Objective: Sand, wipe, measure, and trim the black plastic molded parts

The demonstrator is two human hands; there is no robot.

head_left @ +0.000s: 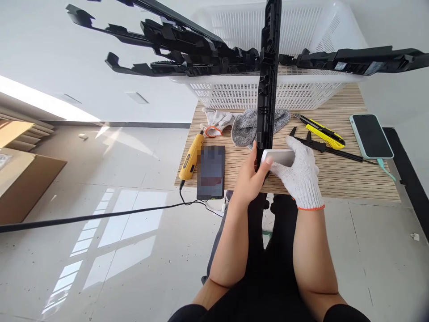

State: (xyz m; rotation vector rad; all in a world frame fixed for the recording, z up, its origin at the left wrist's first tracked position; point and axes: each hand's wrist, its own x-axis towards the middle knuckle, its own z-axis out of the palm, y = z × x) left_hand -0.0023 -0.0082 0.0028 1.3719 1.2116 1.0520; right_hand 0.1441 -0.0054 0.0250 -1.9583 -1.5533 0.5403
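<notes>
A long black plastic trim strip [268, 85] stands nearly upright on the small wooden table [345, 179]. My bare left hand [250, 179] grips its lower end. My right hand [300, 172], in a white knitted glove, presses a small white block [278, 156] against the strip's lower end. A grey glove [246, 127] lies flat just behind the strip, and a white glove with an orange cuff [216, 120] lies to its left.
A white mesh basket [301, 94] at the table's back carries several more black strips [187, 49] jutting out left and right. On the table: yellow rotary tool [191, 156], dark phone [210, 172], yellow utility knife [323, 132], black caliper [331, 150], second phone [370, 136].
</notes>
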